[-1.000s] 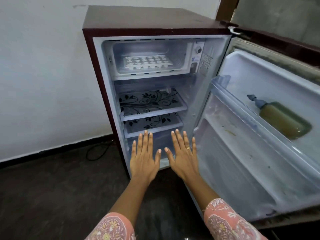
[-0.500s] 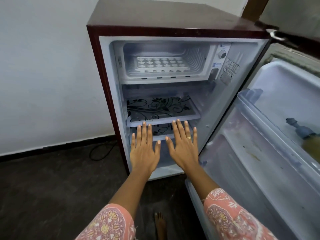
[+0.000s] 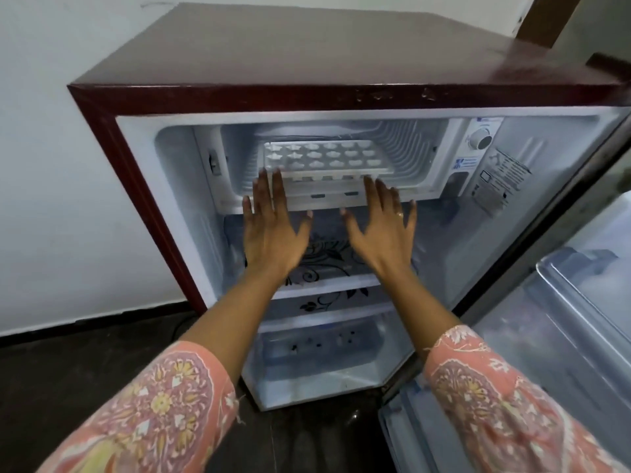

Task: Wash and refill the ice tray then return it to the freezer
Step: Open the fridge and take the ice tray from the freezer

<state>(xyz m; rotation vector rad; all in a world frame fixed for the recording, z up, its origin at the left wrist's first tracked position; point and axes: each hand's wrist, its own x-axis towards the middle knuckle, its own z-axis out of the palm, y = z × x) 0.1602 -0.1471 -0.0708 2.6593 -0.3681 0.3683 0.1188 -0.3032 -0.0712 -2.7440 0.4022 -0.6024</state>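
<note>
Ice tray (image 3: 324, 158): lying in the freezer compartment (image 3: 239, 158) (fridge door open).
Left hand (image 3: 273, 220): spread flat, empty, fingertips at tray's front edge.
Right hand (image 3: 382, 223): likewise.
Patterned shelf (image 3: 327, 264): below hands.

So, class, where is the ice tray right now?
In the head view, the ice tray lies in the freezer compartment at the fridge's top, left of the thermostat dial.
</note>
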